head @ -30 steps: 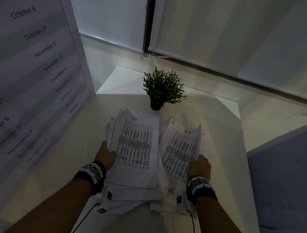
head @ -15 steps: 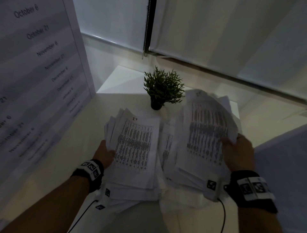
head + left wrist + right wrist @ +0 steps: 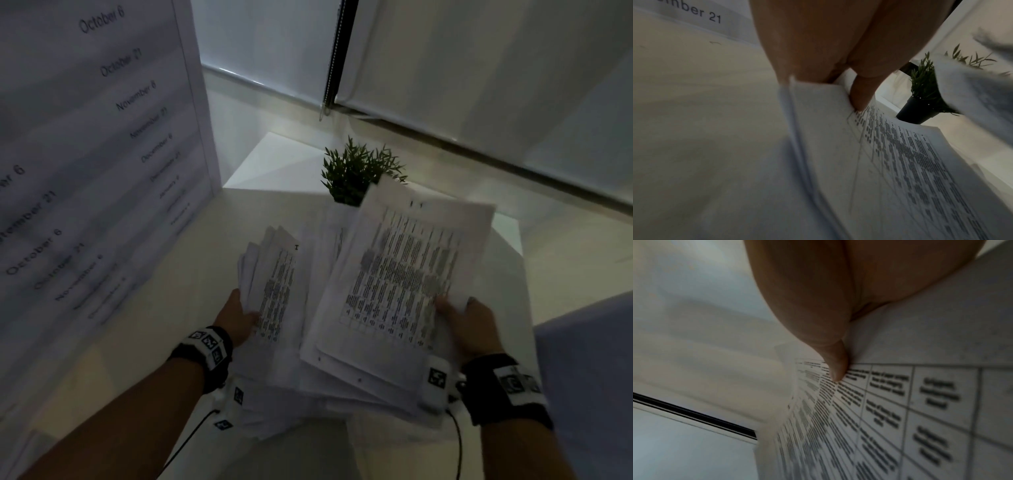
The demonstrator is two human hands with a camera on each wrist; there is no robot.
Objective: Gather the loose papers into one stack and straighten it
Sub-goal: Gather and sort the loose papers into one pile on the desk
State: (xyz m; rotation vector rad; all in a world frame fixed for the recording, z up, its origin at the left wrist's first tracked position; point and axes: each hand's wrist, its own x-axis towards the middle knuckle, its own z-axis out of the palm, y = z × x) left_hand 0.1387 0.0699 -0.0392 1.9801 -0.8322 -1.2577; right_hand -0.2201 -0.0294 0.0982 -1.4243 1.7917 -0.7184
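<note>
We see a dim, underexposed scene with a cool grey cast. The brightest patch in the head view lies at about twelve o'clock, on the pale ledge behind the small plant (image 3: 359,174), which reads as a dark silhouette. The dated wall chart (image 3: 102,144) at nine o'clock smears with motion blur and bows from wide-angle distortion. The raised sheaf of papers (image 3: 404,281) is softly blurred, its print unreadable. In the wrist views the palms fill twelve o'clock out of focus, and table text streaks toward five o'clock.
</note>
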